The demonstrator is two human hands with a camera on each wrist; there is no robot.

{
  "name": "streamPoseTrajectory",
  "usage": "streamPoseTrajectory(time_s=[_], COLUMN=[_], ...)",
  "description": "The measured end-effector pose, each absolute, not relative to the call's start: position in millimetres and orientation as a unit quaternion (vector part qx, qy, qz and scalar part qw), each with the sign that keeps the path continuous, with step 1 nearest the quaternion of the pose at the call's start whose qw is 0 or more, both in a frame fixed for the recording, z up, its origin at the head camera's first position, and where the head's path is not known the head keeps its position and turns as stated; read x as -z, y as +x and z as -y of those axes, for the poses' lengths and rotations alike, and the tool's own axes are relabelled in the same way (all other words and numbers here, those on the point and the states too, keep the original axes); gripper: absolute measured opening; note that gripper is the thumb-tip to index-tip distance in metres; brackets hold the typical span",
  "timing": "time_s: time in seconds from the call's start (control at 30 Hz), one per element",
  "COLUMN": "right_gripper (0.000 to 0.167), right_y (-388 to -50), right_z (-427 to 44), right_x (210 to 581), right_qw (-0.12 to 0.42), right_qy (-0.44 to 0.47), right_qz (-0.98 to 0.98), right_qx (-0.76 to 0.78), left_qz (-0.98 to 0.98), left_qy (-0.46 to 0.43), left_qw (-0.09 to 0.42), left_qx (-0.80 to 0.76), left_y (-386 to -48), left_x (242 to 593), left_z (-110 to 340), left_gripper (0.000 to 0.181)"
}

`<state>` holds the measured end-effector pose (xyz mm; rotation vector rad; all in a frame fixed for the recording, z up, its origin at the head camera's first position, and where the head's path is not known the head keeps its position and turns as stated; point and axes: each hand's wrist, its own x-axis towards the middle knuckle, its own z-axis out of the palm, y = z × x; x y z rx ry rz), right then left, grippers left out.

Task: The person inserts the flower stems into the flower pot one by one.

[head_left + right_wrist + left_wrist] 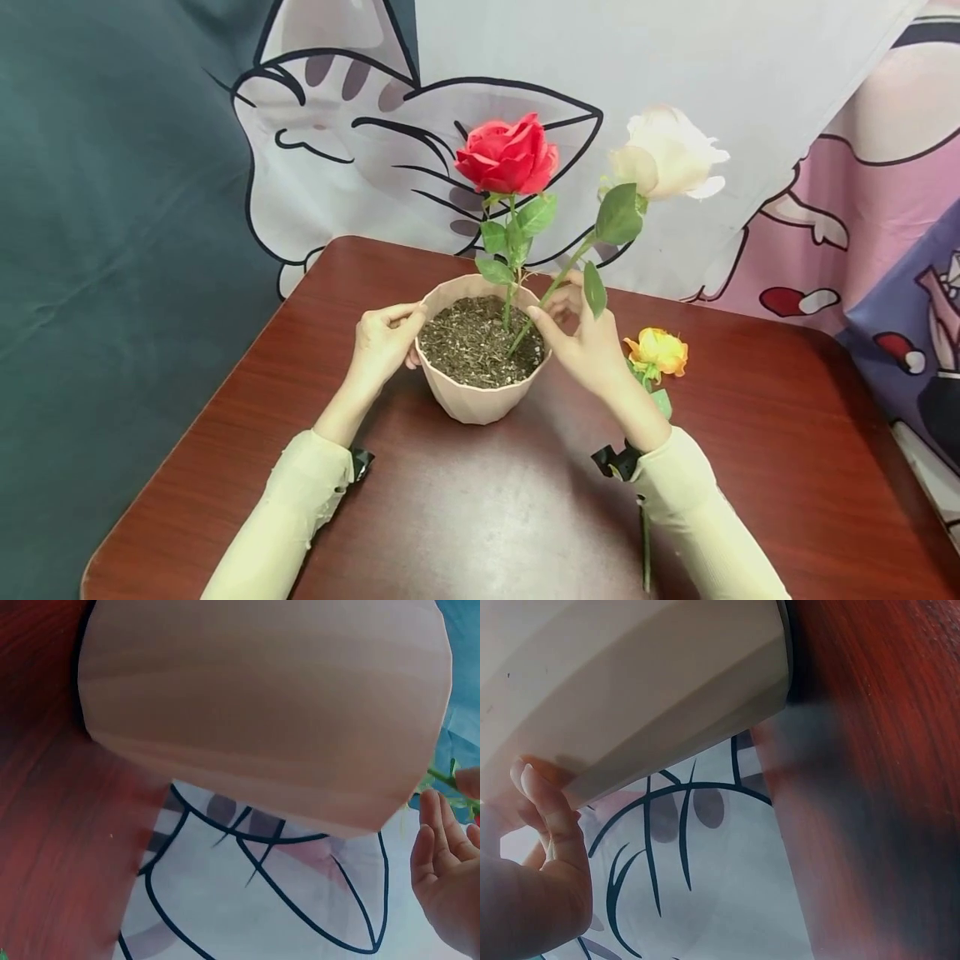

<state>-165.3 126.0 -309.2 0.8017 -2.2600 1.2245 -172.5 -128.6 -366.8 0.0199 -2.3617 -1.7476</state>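
Observation:
On the table is a faceted, pale pink flowerpot (476, 404) filled with dark soil (465, 342). My left hand (381, 343) pinches its left rim; in the left wrist view, the fingers (551, 810) lie against the pot's wall. A red rose (508, 158) stands upright in the soil. To its right a white rose (667, 158) slants outward, the lower end of its stem in the soil. My right hand (588, 337) holds that stem between thumb and fingers, just above the right rim. In the right wrist view, the right hand (454, 862) is partly cut off.
A yellow rose (658, 354) lies on the brown table (787, 450), its stem partly hidden under the right forearm. Behind the table hangs a cloth (510, 50) printed with a cartoon cat, with a dark green cloth (135, 208) to the left.

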Motion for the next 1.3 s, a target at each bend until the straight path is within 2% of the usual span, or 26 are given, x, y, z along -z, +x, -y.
streamPoseTrajectory(time_s=[0.27, 0.53, 0.77, 1.07, 1.3], right_gripper=[0.062, 0.068, 0.072, 0.061, 0.045], right_y=[-177, -168, -155, -144, -134], right_z=[-132, -144, -181, -240, -267], right_x=[322, 320, 325, 338, 357], right_qw=[0.193, 0.182, 0.181, 0.193, 0.164], right_qy=[0.298, 0.281, 0.259, 0.161, 0.096], right_qz=[0.812, 0.833, 0.863, 0.902, 0.943], right_qx=[-0.463, -0.44, -0.393, -0.351, -0.273], left_qz=[0.798, 0.802, 0.801, 0.799, 0.797], left_qy=[0.008, 0.006, 0.009, 0.02, 0.011], left_qw=[0.1, 0.103, 0.102, 0.095, 0.1], left_qx=[0.594, 0.589, 0.59, 0.594, 0.595], left_y=[-172, -172, -171, -171, -171], left_x=[367, 365, 365, 368, 366], left_z=[130, 128, 129, 131, 130], left_gripper=[0.024, 0.025, 0.026, 0.026, 0.026])
